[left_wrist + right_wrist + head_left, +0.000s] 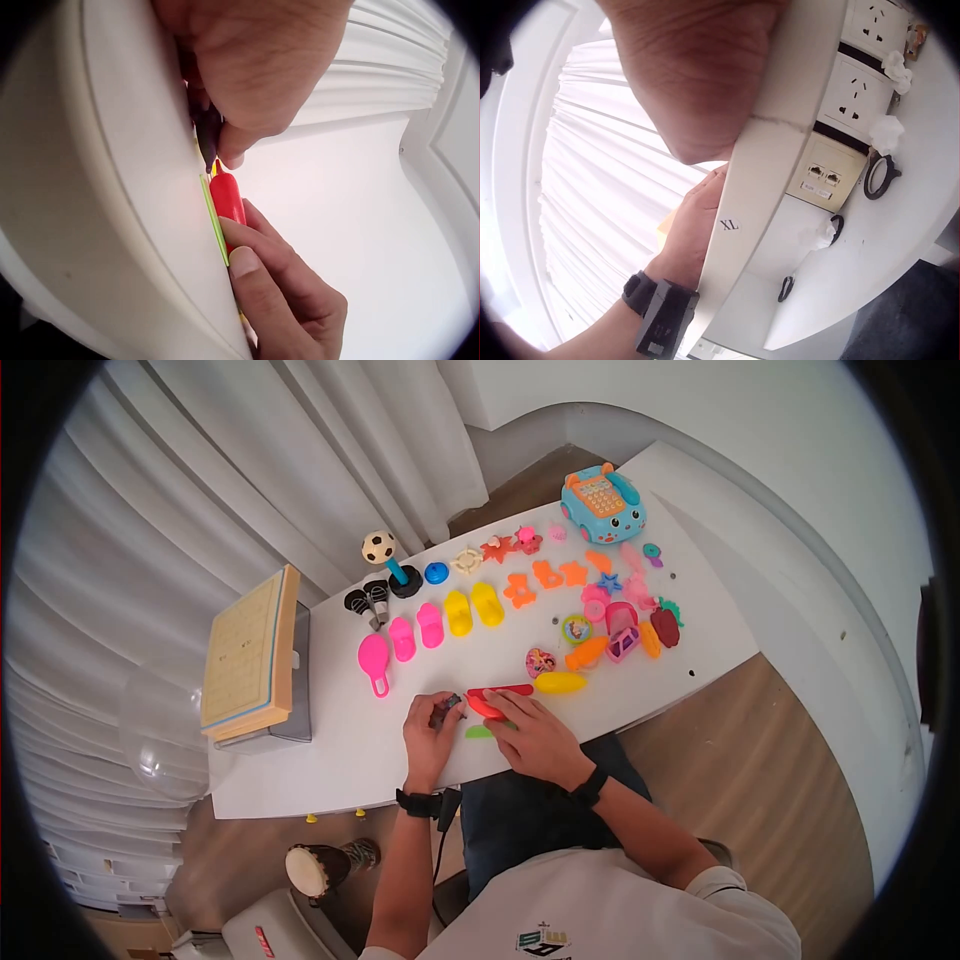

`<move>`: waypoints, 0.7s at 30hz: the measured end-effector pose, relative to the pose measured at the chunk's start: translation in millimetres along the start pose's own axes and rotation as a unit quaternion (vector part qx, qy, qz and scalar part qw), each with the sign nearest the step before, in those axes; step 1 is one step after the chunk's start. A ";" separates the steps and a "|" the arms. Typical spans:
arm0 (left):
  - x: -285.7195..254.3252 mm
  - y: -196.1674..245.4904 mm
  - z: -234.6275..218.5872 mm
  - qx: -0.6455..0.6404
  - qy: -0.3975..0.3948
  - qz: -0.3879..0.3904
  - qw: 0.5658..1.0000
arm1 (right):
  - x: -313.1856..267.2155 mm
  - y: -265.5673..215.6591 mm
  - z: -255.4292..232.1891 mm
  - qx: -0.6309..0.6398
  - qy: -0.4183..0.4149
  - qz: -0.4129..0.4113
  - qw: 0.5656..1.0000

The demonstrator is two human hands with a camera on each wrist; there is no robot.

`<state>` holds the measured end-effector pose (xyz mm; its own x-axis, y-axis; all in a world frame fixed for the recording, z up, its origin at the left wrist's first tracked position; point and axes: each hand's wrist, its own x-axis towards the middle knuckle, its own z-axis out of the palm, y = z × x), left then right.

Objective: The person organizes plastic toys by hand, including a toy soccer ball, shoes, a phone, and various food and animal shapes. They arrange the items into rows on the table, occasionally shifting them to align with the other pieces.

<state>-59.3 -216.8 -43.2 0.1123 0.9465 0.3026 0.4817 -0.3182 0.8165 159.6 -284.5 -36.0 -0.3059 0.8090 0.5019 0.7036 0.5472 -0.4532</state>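
Note:
Close to the table's front edge, my left hand (430, 725) pinches a small dark tapered toy (209, 139), which looks grey from the head. My right hand (535, 738) holds a red rounded toy with a narrow tip (227, 196) between thumb and fingers. In the left wrist view the tips of the two toys nearly meet. A flat green piece (478, 731) lies beside the red toy on the near side, and a long red strip (515, 689) on the far side. In the right wrist view, the backs of both hands hide what they hold.
A yellow toy (560, 682) and a round picture piece (540, 662) lie beyond my right hand. Pink and yellow toy shoes (458, 613), orange shapes (520, 591) and a blue toy phone (604, 510) stand farther back. A wooden board (250, 648) rests on a box at left.

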 end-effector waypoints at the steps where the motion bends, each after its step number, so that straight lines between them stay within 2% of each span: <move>1: -1.2 0.3 -0.4 0.002 0.000 0.010 1.000 | -0.4 0.5 0.1 0.000 -0.002 0.000 1.000; 4: -1.1 -2.1 1.0 -0.033 0.007 -0.001 0.999 | 2.6 0.3 -0.3 0.013 0.011 -0.006 1.000; 6: -0.8 -2.7 -0.9 -0.025 0.004 -0.002 1.000 | -0.8 4.3 -10.9 0.150 0.103 -0.036 0.983; 9: -0.3 0.7 -1.2 -0.035 0.001 -0.008 0.999 | -27.1 7.0 -32.5 0.121 0.299 0.013 0.947; 11: 0.3 -0.4 -2.0 -0.005 -0.001 0.014 1.000 | -62.5 19.9 -43.1 0.086 0.317 0.014 0.944; 13: -0.1 1.0 -1.8 -0.002 0.003 0.013 1.000 | -96.3 23.6 -49.0 0.115 0.217 -0.047 0.968; 14: 0.1 2.5 -1.0 0.002 0.004 0.017 1.000 | -107.3 20.1 -44.3 0.114 0.215 -0.049 0.969; 15: -0.9 1.9 -1.3 0.000 0.006 0.017 1.000 | -119.0 17.8 -36.6 0.122 0.044 -0.023 0.991; 16: -1.1 0.1 -2.0 0.018 0.004 0.023 1.000 | -126.6 16.9 -29.8 0.126 -0.126 0.004 0.984; 18: 0.8 -3.3 -0.7 0.036 0.009 0.035 0.999 | -124.1 13.8 -5.4 0.079 -0.140 -0.017 0.987; 20: -1.5 -7.1 0.9 -0.022 0.019 0.018 0.999 | -120.4 16.1 22.9 -0.011 -0.178 -0.035 0.983; 21: -2.2 -5.7 -0.4 -0.019 0.025 0.023 0.999 | -116.7 17.5 32.5 -0.011 -0.174 -0.042 0.984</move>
<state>-62.6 -217.1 -48.3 0.0897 0.9276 0.3627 0.4434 -0.3632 0.8194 186.8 -362.4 -126.3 -0.5625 0.7873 0.2526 0.6789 0.6141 -0.4024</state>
